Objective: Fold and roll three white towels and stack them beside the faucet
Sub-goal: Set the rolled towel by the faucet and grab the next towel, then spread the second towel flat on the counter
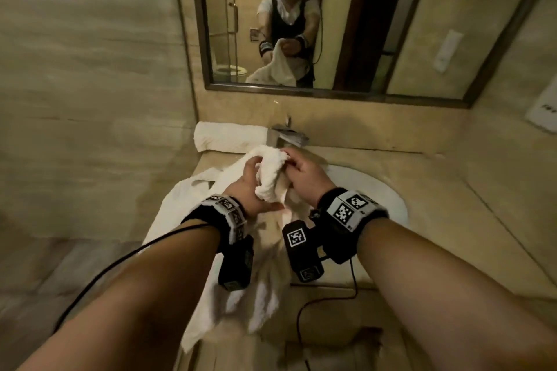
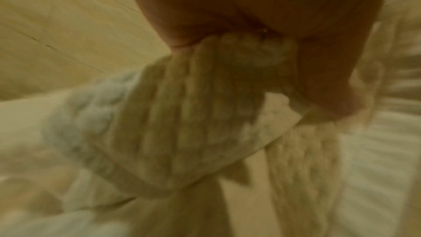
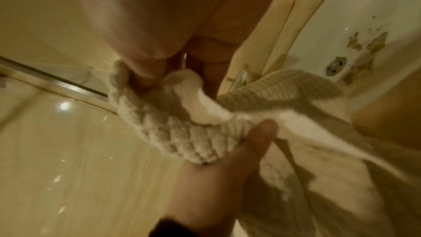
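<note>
Both hands hold up a bunched white towel (image 1: 271,172) above the counter, in front of the faucet (image 1: 286,134). My left hand (image 1: 250,187) grips its lower left part, and the cloth (image 2: 182,123) fills the blurred left wrist view. My right hand (image 1: 301,172) pinches the top edge of the towel (image 3: 173,125). The rest of this towel hangs down over the counter's front edge. One rolled white towel (image 1: 230,137) lies against the wall, left of the faucet. Another white towel (image 1: 184,202) lies spread flat on the counter at the left.
A white sink basin (image 1: 382,190) is set in the beige counter to the right of my hands. A mirror (image 1: 346,21) hangs on the wall above the faucet. A tiled wall closes off the left side. Black cables hang from both wrists.
</note>
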{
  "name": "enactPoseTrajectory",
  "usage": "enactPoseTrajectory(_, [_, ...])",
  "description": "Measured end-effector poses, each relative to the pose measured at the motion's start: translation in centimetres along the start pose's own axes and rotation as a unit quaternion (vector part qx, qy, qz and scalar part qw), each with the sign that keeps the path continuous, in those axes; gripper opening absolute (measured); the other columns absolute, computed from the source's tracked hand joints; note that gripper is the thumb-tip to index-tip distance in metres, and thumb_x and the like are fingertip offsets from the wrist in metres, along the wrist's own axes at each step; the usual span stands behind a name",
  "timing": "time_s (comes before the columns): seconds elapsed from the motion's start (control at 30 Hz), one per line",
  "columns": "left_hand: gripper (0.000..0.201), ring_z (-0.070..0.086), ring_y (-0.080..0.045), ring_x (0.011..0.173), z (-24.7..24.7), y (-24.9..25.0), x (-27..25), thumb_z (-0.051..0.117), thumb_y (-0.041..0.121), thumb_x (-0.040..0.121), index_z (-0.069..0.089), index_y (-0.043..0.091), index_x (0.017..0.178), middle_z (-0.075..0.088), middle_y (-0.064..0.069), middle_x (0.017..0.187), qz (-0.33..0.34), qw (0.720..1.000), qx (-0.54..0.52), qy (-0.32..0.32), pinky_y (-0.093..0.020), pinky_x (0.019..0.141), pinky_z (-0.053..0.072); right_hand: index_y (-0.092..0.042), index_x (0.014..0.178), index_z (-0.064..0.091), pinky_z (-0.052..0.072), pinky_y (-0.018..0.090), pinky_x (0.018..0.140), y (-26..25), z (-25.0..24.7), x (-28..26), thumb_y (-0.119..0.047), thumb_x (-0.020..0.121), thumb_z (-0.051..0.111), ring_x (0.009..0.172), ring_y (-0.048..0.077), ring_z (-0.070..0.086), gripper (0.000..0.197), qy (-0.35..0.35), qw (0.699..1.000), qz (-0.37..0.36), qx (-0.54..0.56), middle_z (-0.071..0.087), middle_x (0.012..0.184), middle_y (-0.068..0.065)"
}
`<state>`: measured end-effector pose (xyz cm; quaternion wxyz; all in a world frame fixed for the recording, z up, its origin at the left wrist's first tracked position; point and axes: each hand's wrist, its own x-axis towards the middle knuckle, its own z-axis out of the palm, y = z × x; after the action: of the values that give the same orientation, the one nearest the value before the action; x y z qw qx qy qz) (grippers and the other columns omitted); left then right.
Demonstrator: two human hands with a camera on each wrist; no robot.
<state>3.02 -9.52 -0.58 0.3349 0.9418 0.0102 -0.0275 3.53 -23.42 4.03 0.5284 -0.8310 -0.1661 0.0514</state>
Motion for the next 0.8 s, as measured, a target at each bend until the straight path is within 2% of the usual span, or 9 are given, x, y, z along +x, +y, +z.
enactPoseTrajectory(0.1, [0.093,0.046,-0.026,0.13,1.4,5.6,-0.1,0.061,0.056,0.075,0.023,0.014,0.148,0.042,-0.01,0.146,0.045,0.999,0.026,0.007,-0.027,0.103,0.037,-0.01,0.125,0.055,0.044,0.034,0.101,0.1,-3.9,-2.1,-0.004,0.096,0.046,0.106,0.02,0.055,0.031,0.038,0.996,-0.023,0.076,0.061,0.117,0.012])
enactPoseTrajectory(0.2, [0.052,0.052,-0.021,0.121,2.6,10.7,-0.8,0.063,0.03,0.089,0.047,0.018,0.137,0.056,-0.004,0.133,0.075,0.997,-0.006,0.027,-0.017,0.083,0.033,-0.013,0.113,0.052,0.05,0.023,0.08,1.0,-9.0,-4.8,-0.011,0.093,0.055,0.089,0.013,0.057,0.021,0.046,0.984,-0.048,0.167,0.06,0.097,0.005])
enactPoseTrajectory(0.33, [0.042,0.056,-0.019,0.109,3.2,17.3,-2.1,0.062,0.033,0.09,0.056,0.015,0.127,0.062,-0.003,0.118,0.105,0.994,-0.014,0.024,-0.022,0.085,0.037,-0.027,0.132,0.035,0.048,0.03,0.091,5.0,-15.0,-8.6,-0.026,0.075,0.072,0.105,0.018,0.05,0.068,0.08,0.995,0.005,0.054,0.046,0.121,0.008])
enactPoseTrajectory(0.4, [0.041,0.057,-0.026,0.11,3.8,21.0,-3.0,0.057,0.037,0.092,0.057,0.014,0.126,0.062,-0.009,0.12,0.099,0.995,0.003,0.017,-0.027,0.086,0.041,-0.025,0.145,0.02,0.043,0.04,0.101,7.2,-17.4,-11.0,-0.018,0.074,0.079,0.121,0.024,0.044,0.092,0.056,0.996,0.063,0.031,0.038,0.136,0.01])
enactPoseTrajectory(0.47, [0.035,0.056,-0.025,0.109,5.1,24.6,-3.7,0.052,0.036,0.095,0.058,0.015,0.123,0.062,-0.013,0.114,0.114,0.993,0.017,0.023,-0.026,0.083,0.038,-0.022,0.148,0.012,0.042,0.037,0.102,8.7,-19.2,-13.0,-0.013,0.077,0.076,0.126,0.021,0.043,0.096,0.025,0.995,0.087,0.037,0.039,0.138,0.004])
enactPoseTrajectory(0.53, [0.025,0.052,-0.021,0.108,6.5,28.0,-4.7,0.047,0.029,0.099,0.054,0.015,0.118,0.061,-0.013,0.105,0.149,0.988,0.027,0.026,-0.02,0.078,0.03,-0.017,0.149,0.014,0.04,0.026,0.098,9.3,-20.9,-14.2,-0.019,0.077,0.077,0.124,0.015,0.044,0.096,0.037,0.996,0.085,-0.003,0.041,0.136,-0.003])
enactPoseTrajectory(0.63, [0.035,0.053,-0.025,0.115,8.5,32.3,-5.9,0.053,0.022,0.097,0.055,0.005,0.127,0.057,-0.016,0.127,0.192,0.981,-0.005,0.017,-0.024,0.087,0.034,-0.016,0.141,0.033,0.04,0.025,0.097,9.5,-24.0,-15.6,-0.027,0.077,0.076,0.125,0.017,0.048,0.077,0.114,0.989,0.079,-0.053,0.048,0.131,-0.004])
enactPoseTrajectory(0.7, [0.035,0.056,-0.024,0.109,9.2,34.1,-6.3,0.06,0.017,0.092,0.057,0.003,0.124,0.059,-0.016,0.125,0.219,0.975,-0.034,0.03,-0.02,0.077,0.036,-0.018,0.131,0.05,0.044,0.025,0.092,9.3,-26.2,-16.8,-0.025,0.082,0.071,0.119,0.022,0.055,0.054,0.148,0.985,0.06,-0.073,0.058,0.127,0.003])
enactPoseTrajectory(0.8, [0.039,0.053,-0.025,0.115,10.2,37.5,-6.8,0.058,0.025,0.093,0.054,0.008,0.128,0.058,-0.011,0.126,0.241,0.969,0.02,0.04,-0.013,0.069,0.028,-0.016,0.128,0.053,0.045,0.027,0.092,9.2,-29.9,-18.8,-0.021,0.087,0.065,0.114,0.025,0.057,0.044,0.193,0.975,0.064,-0.086,0.061,0.125,0.009])
